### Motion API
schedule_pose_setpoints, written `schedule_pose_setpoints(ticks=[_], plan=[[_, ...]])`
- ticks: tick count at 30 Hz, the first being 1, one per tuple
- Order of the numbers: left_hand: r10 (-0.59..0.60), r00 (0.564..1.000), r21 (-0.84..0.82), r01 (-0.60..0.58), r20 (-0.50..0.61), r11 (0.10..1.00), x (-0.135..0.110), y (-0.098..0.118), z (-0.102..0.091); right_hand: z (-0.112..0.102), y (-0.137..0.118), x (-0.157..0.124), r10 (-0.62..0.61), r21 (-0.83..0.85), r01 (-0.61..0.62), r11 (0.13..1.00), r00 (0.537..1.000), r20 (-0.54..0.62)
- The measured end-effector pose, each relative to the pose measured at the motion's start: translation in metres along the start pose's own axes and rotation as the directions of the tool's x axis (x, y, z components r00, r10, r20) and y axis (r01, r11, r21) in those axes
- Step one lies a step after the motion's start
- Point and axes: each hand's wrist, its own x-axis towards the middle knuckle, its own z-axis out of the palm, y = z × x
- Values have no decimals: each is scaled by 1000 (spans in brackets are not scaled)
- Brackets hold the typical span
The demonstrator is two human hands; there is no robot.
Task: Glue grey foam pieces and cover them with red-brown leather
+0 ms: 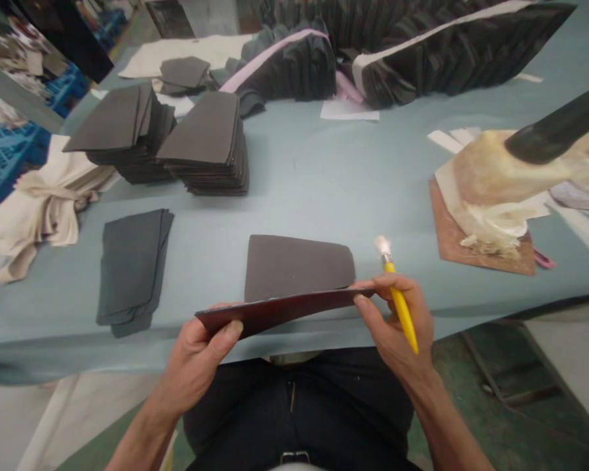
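A dark reddish-brown flat panel (285, 313) is held up on edge between my two hands, tilted above the table's front edge. My left hand (201, 353) pinches its left end, thumb on the near face. At the other end, my right hand (397, 320) grips the panel between thumb and fingers. That same hand also holds a brush (402, 307) with a yellow handle, its pale bristles pointing away from me. Just beyond the panel, a dark grey-brown cut piece (299, 265) lies flat on the table, its near edge partly hidden.
Two stacks of dark pieces (206, 131) stand at the back left. Several thin dark sheets (132, 268) lie nearer on the left. On the right, a cream glue-crusted container (491, 176) sits on a brown board (495, 258). Rows of dark pieces (436, 59) line the back.
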Motion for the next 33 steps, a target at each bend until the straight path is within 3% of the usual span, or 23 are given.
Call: schedule_pose_setpoints(ticks=[5, 10, 20, 23, 28, 31, 33], plan=[[119, 989, -8, -119, 90, 993, -4, 10, -5, 5, -11, -2, -30, 119, 29, 992, 999, 10], [375, 909, -114, -359, 183, 926, -9, 22, -6, 7, -15, -4, -72, 210, 64, 975, 997, 29], [542, 809, 83, -571, 229, 817, -27, 43, -9, 20, -17, -6, 9, 237, -16, 971, 999, 31], [595, 750, 183, -653, 288, 735, -38, 37, -10, 25, -18, -4, 24, 225, -28, 974, 1000, 18], [661, 594, 329, -805, 459, 494, -49, 31, -8, 27, -22, 1, 77, 220, -84, 972, 996, 38], [677, 540, 386, -839, 500, 383, -53, 33, -5, 28, -22, 2, 119, 225, -128, 966, 991, 54], [684, 528, 403, -844, 503, 355, -55, 33, -4, 29, -22, 1, 142, 229, -154, 961, 988, 67]])
